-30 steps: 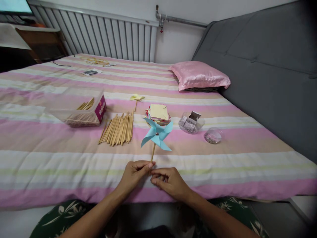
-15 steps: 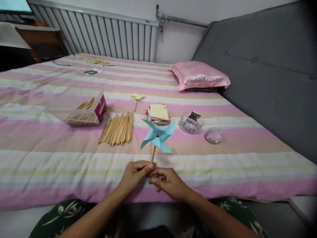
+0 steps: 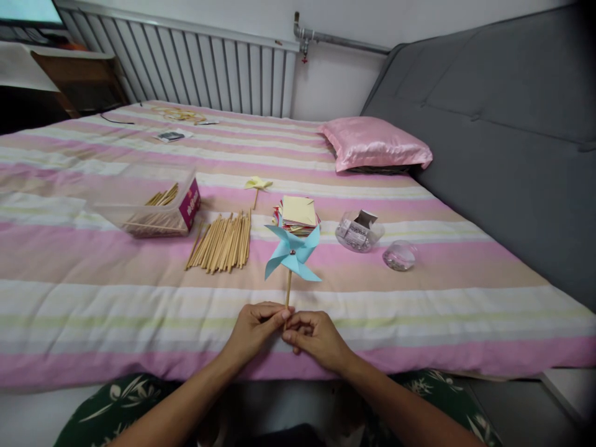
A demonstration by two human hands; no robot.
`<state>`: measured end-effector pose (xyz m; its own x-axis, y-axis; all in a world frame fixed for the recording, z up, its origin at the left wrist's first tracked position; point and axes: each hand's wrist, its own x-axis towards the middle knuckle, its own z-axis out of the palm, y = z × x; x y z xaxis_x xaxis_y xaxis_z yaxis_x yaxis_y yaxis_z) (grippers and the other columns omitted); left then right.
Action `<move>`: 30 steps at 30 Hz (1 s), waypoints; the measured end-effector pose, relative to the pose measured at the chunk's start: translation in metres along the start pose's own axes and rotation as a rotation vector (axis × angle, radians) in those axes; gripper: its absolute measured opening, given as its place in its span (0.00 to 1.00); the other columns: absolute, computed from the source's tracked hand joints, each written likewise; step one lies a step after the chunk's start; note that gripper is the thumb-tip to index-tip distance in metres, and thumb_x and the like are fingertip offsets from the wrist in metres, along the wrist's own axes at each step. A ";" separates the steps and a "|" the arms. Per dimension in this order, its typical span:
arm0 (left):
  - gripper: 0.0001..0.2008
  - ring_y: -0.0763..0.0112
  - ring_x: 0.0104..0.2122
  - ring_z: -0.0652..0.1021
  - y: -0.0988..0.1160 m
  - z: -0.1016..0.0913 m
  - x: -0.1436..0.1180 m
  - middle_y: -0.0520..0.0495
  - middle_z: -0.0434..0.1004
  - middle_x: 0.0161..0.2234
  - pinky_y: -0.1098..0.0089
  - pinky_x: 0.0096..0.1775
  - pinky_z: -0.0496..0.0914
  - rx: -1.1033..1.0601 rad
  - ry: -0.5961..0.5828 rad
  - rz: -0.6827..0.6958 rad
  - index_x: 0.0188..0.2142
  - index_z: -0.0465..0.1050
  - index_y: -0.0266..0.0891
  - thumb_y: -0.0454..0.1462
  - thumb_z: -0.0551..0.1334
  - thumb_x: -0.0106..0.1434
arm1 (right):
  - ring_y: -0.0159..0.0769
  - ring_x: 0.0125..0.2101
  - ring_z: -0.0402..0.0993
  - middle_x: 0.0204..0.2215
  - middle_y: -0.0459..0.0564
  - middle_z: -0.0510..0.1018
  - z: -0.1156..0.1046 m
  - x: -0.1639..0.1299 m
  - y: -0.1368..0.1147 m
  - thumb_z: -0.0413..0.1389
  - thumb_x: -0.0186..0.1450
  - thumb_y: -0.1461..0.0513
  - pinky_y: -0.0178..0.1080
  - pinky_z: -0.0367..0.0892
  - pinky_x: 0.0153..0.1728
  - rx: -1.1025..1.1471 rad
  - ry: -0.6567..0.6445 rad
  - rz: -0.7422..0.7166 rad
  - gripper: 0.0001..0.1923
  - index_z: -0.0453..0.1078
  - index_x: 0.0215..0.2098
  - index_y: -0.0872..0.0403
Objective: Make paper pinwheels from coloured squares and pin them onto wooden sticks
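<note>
A light blue paper pinwheel [image 3: 305, 248] on a thin wooden stick stands upright in front of me. My left hand [image 3: 254, 326] is closed, with the thumb and fingers pinching the stick below the blades. Just to its right, my right hand [image 3: 319, 338] is closed with curled fingers at the stick's lower end. Beyond the blades lies a stack of coloured paper squares [image 3: 298, 212], pale yellow on top. A row of loose wooden sticks [image 3: 223, 243] rests to the left. Farther back lies a small yellow pinwheel [image 3: 257, 183].
A clear plastic box [image 3: 161, 218] with more sticks stands at the left on the striped bedspread [image 3: 139, 304]. To the right are a clear tub [image 3: 358, 233] and a small round container [image 3: 399, 256] with small metal pieces. A pink pillow [image 3: 377, 144] lies near the grey headboard [image 3: 493, 136].
The pinwheel's blades have turned and now face me more squarely, and its head has shifted slightly left. My right hand has moved up a little, closer to the stick.
</note>
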<state>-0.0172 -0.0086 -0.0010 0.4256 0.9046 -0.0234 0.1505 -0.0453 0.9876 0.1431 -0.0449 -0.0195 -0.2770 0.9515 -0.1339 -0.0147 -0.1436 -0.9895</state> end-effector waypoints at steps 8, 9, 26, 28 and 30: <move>0.12 0.65 0.33 0.78 0.001 0.001 -0.001 0.45 0.81 0.31 0.70 0.36 0.69 0.029 0.000 0.004 0.29 0.80 0.38 0.42 0.61 0.58 | 0.25 0.17 0.67 0.21 0.44 0.70 0.000 0.000 0.002 0.59 0.56 0.59 0.30 0.62 0.20 0.023 0.005 0.013 0.09 0.72 0.27 0.59; 0.12 0.65 0.32 0.78 0.001 0.001 -0.001 0.45 0.81 0.31 0.70 0.36 0.69 0.029 0.001 0.001 0.29 0.80 0.38 0.42 0.61 0.58 | 0.25 0.17 0.67 0.21 0.44 0.70 0.000 0.000 0.002 0.59 0.56 0.59 0.30 0.62 0.20 0.023 0.008 0.017 0.09 0.72 0.27 0.59; 0.11 0.66 0.31 0.76 0.003 0.001 -0.001 0.45 0.79 0.28 0.70 0.35 0.69 0.047 -0.028 0.007 0.28 0.79 0.36 0.42 0.62 0.57 | 0.25 0.17 0.67 0.19 0.42 0.71 0.001 0.000 0.000 0.60 0.55 0.58 0.30 0.63 0.20 0.019 0.045 0.049 0.10 0.72 0.27 0.58; 0.11 0.66 0.31 0.76 0.003 0.001 -0.001 0.45 0.79 0.28 0.70 0.35 0.69 0.036 -0.023 -0.004 0.28 0.78 0.36 0.42 0.62 0.57 | 0.26 0.17 0.68 0.19 0.43 0.71 0.001 0.000 0.000 0.60 0.55 0.57 0.30 0.63 0.20 0.010 0.046 0.044 0.10 0.71 0.27 0.58; 0.11 0.66 0.31 0.76 0.002 0.001 -0.001 0.45 0.78 0.28 0.69 0.35 0.69 0.026 -0.020 -0.012 0.27 0.78 0.36 0.42 0.62 0.56 | 0.26 0.17 0.68 0.19 0.43 0.71 0.001 0.000 0.000 0.60 0.55 0.57 0.30 0.63 0.20 0.001 0.047 0.040 0.11 0.71 0.26 0.58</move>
<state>-0.0162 -0.0102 0.0010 0.4418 0.8963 -0.0382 0.1783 -0.0461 0.9829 0.1425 -0.0448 -0.0197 -0.2316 0.9567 -0.1760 -0.0059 -0.1823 -0.9832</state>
